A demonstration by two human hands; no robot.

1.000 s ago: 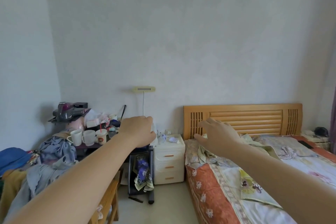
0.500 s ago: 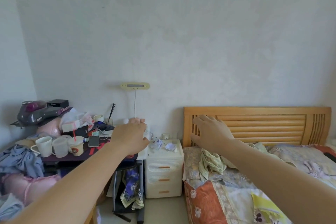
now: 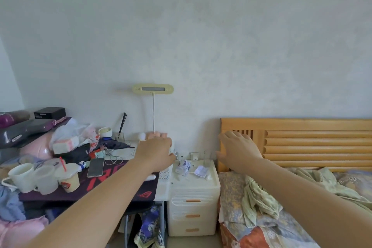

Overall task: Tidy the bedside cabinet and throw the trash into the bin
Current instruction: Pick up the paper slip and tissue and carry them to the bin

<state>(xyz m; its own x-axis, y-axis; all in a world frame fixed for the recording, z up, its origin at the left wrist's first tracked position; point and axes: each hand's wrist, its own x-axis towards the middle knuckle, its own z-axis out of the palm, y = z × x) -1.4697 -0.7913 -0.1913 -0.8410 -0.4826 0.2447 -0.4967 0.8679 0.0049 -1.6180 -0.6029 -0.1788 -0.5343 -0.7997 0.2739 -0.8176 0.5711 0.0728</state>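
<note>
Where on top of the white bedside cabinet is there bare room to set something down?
The bedside cabinet top is bare along its front edge, below the crumpled wrappers and the paper scrap. Its middle and back are cluttered, and the desk to its left is crowded.

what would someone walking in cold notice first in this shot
Two bare arms stretch forward, the left hand and right hand both raised above the small white bedside cabinet, whose top is littered with crumpled paper scraps. To its left sits a desk piled with cups, a phone and clutter; to its right, a bed with a wooden headboard.
</note>
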